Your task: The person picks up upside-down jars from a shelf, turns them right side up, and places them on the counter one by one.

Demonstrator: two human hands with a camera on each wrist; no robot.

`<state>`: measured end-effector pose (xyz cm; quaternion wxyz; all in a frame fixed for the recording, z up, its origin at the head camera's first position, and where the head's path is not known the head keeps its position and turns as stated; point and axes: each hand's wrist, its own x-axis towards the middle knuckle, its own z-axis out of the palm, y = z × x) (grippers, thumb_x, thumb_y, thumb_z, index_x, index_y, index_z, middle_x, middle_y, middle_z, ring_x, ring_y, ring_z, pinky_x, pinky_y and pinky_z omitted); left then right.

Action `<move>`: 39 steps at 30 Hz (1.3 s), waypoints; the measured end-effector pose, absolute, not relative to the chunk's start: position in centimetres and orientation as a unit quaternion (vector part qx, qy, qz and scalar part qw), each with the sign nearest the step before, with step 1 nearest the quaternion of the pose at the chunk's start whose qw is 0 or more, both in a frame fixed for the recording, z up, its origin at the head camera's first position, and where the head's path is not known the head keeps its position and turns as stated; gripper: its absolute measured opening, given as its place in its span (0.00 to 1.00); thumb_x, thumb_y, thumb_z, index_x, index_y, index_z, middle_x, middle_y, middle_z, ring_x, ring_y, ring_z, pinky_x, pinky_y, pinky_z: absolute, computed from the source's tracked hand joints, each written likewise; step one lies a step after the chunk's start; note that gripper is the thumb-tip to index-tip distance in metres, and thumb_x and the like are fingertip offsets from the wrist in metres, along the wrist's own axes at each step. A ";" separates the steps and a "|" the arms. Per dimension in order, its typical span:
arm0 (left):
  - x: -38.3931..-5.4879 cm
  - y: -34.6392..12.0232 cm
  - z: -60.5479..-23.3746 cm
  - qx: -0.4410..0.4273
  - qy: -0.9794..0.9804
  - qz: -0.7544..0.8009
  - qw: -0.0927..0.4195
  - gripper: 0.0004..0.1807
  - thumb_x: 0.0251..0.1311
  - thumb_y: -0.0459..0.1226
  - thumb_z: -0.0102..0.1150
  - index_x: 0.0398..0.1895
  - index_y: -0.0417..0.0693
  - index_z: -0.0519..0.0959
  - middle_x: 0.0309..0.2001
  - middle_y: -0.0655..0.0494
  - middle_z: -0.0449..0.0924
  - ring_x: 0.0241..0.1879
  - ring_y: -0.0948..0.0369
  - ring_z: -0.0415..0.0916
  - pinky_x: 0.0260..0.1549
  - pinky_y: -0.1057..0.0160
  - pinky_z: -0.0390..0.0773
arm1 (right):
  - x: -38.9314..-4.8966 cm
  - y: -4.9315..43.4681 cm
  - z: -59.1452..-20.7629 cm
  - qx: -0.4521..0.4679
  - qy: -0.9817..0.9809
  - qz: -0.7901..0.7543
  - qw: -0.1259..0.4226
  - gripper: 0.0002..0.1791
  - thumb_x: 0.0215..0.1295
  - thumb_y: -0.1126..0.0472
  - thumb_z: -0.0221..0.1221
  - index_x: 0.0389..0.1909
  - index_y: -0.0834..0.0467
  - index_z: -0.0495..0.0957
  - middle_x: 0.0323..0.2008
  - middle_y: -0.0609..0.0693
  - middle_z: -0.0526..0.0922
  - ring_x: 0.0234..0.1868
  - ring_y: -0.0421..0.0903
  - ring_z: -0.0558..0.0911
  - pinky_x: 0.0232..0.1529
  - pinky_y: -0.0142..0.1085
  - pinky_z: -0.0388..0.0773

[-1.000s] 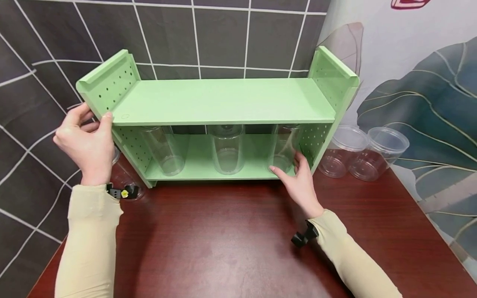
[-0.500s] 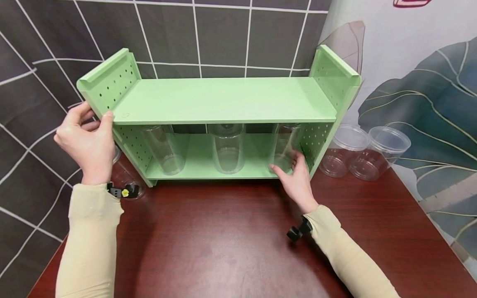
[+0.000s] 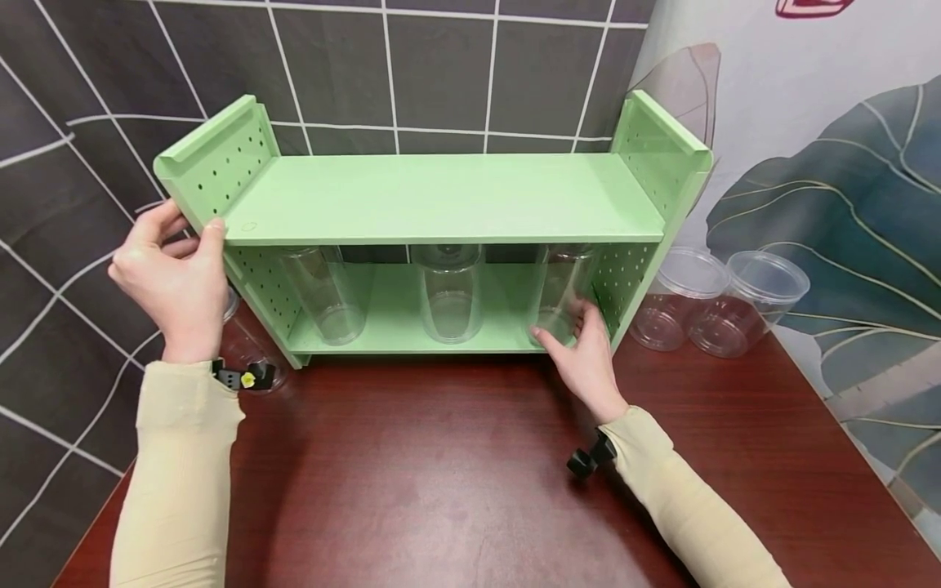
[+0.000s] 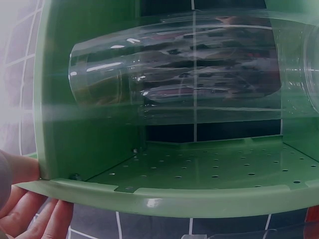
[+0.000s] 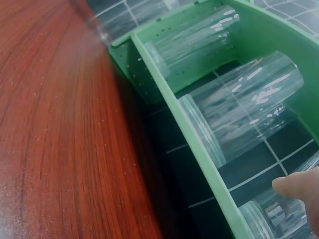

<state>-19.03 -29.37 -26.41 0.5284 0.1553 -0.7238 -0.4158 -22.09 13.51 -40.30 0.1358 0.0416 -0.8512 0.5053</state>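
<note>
A light green two-tier shelf rack (image 3: pixel 441 196) with perforated sides stands on the table. At its left side my left hand (image 3: pixel 175 273) pinches the rack's edge, thumb at the front corner of the upper board and fingers round the outside of the panel. Three clear plastic jars stand upright on the lower board: a left jar (image 3: pixel 334 306), a middle jar (image 3: pixel 451 298) and a right jar (image 3: pixel 555 286). My right hand (image 3: pixel 588 359) holds the right jar low down, thumb in front and fingers along its right side. The upper board hides the jars' tops.
Two lidded clear jars (image 3: pixel 750 302) stand on the dark red table (image 3: pixel 441 474) beyond the rack's right side. Another clear jar (image 3: pixel 246 351) is outside the left side, partly behind my left wrist. A grey tiled wall (image 3: pixel 434 82) rises close behind.
My right hand has shifted slightly left and its wrist has turned a little; over the last half second it barely moves. The left hand keeps its grip on the rack, and the jars look unmoved.
</note>
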 end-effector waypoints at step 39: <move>-19.0 -28.9 -26.6 0.158 -0.713 -0.449 0.515 0.21 0.58 0.37 0.71 0.57 0.57 0.84 0.48 0.58 0.86 0.33 0.69 0.80 0.37 0.77 0.80 | -17.1 15.5 -39.2 0.138 -0.825 0.533 0.124 0.35 0.55 0.60 0.77 0.60 0.61 0.70 0.62 0.52 0.75 0.63 0.49 0.75 0.66 0.42 0.71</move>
